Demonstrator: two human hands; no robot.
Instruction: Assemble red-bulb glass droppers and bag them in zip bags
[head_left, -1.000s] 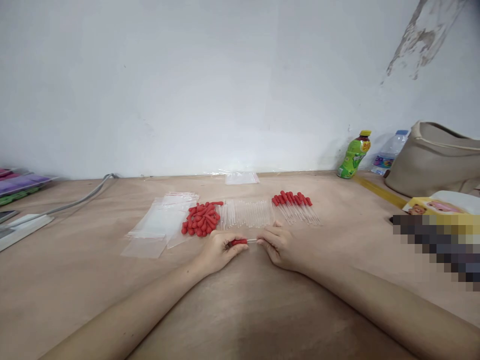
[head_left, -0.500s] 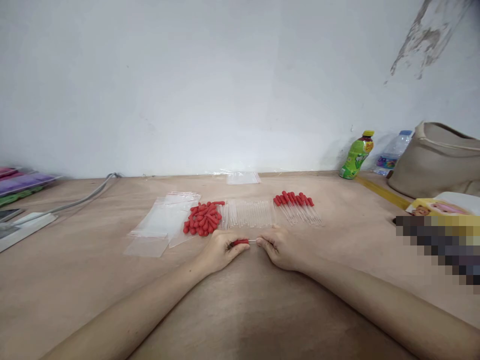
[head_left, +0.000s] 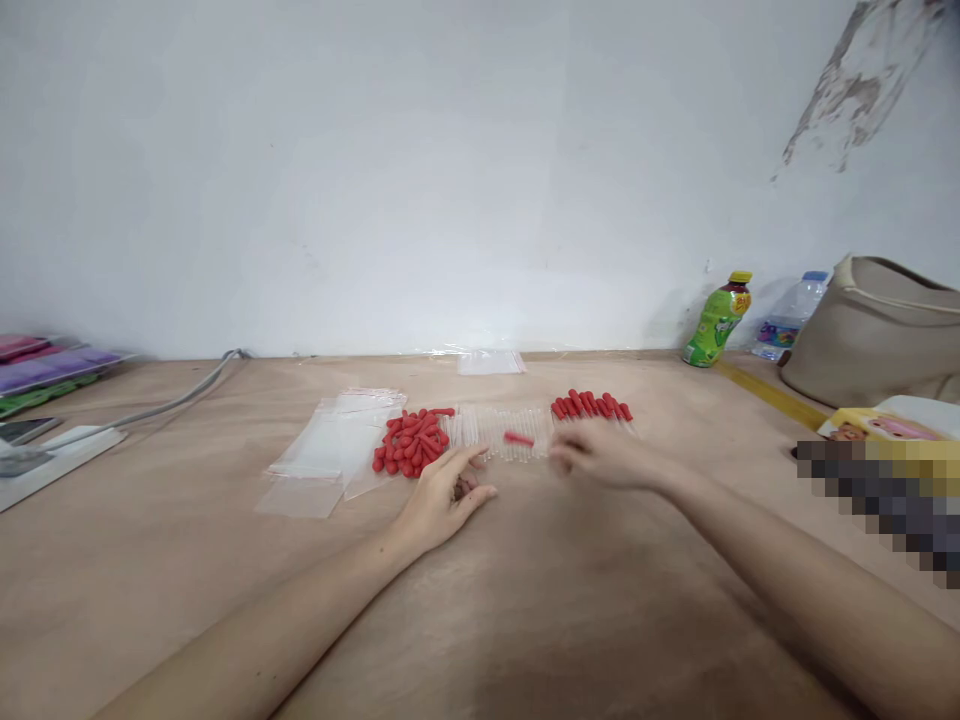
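Note:
My left hand point(head_left: 446, 495) is open, its thumb and fingers apart with nothing between them. It lies just in front of a heap of red rubber bulbs point(head_left: 409, 445). My right hand point(head_left: 592, 452), blurred by motion, pinches the glass end of a dropper whose red bulb point(head_left: 517, 438) points left. Behind that bulb lies a row of clear glass tubes point(head_left: 499, 420). Finished droppers with red bulbs point(head_left: 592, 403) form a group beyond my right hand, which partly hides their glass ends.
Clear plastic bags point(head_left: 322, 445) lie left of the bulbs, and another bag point(head_left: 491, 362) is by the wall. A green bottle point(head_left: 718, 320), a water bottle point(head_left: 787, 320) and a beige bag point(head_left: 870, 330) stand at right. At left runs a grey cable point(head_left: 187, 395).
My left hand has let go of the red bulb and opened. My right hand has moved right and away from me, carrying the dropper toward the group of droppers.

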